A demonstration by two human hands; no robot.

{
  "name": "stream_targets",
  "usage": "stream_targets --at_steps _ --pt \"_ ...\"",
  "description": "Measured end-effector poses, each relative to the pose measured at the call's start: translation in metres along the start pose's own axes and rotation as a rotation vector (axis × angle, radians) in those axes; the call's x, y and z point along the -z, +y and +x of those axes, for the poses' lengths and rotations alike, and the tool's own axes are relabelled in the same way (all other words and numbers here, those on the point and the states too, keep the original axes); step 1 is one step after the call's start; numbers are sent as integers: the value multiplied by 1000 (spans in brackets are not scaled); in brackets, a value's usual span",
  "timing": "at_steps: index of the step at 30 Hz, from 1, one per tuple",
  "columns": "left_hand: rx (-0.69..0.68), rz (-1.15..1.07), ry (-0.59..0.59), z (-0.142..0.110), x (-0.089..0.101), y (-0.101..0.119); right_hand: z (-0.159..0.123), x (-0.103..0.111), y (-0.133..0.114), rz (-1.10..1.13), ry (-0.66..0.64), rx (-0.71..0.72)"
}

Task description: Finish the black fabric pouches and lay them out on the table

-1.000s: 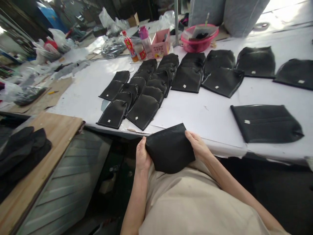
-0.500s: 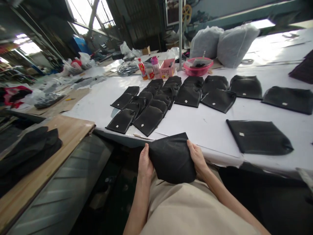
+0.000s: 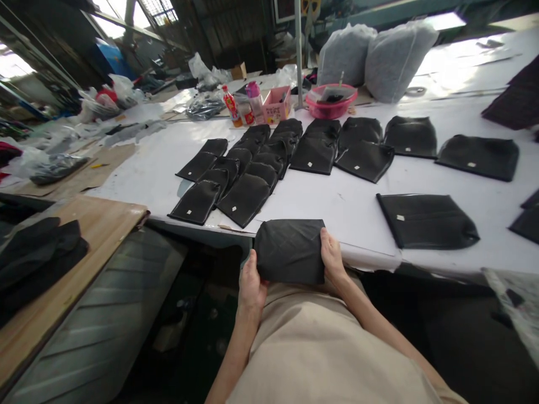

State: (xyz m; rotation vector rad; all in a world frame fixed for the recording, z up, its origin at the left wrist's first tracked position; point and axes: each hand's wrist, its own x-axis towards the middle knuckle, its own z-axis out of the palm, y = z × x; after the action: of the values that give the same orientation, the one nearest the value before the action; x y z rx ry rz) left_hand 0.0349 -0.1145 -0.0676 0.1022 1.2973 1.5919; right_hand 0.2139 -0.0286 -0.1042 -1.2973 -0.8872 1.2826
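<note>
A flat black fabric piece (image 3: 290, 251), roughly rectangular and creased, is held in front of my body at the table's near edge. My left hand (image 3: 251, 283) grips its left side, thumb on top and fingers partly hidden beneath. At the opposite side, my right hand (image 3: 332, 253) pinches the edge with the thumb in front. Beyond it on the white-covered table (image 3: 320, 205) lie several similar black pieces, many overlapping, with small white tags, such as the front black piece (image 3: 246, 196). One tagged black piece (image 3: 429, 221) lies apart on the right.
A pink basin (image 3: 330, 106), a pink box (image 3: 277, 105), a red-capped bottle (image 3: 231, 106) and two grey bulging bags (image 3: 396, 62) stand behind the black pieces, near a metal pole (image 3: 299, 56). Left, a wooden board (image 3: 101, 216) carries dark cloth (image 3: 40, 252).
The black fabric piece has turned and flattened between my hands, its upper edge now nearly level. Both hands still hold its sides. The whole view has shifted slightly.
</note>
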Motion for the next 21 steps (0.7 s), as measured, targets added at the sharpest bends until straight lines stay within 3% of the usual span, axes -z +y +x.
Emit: stream_targets --at_steps 7,11,13,15,18,21 --pt "-95 35 -8 -4 -7 2 0 2 -5 33 -50 -9" --pt "-258 46 -95 -3 -5 25 -4 14 -9 6 -93 -62" --pt "-409 92 -108 10 1 57 0 17 -10 14 -153 -69" --pt "-623 168 2 24 17 107 5 19 -10 -9 -227 -88" --pt "-1016 310 427 35 58 201 9 21 -12 -71 -311 -135" --pt "-1125 327 657 32 103 277 10 21 -11 -108 -344 -152"
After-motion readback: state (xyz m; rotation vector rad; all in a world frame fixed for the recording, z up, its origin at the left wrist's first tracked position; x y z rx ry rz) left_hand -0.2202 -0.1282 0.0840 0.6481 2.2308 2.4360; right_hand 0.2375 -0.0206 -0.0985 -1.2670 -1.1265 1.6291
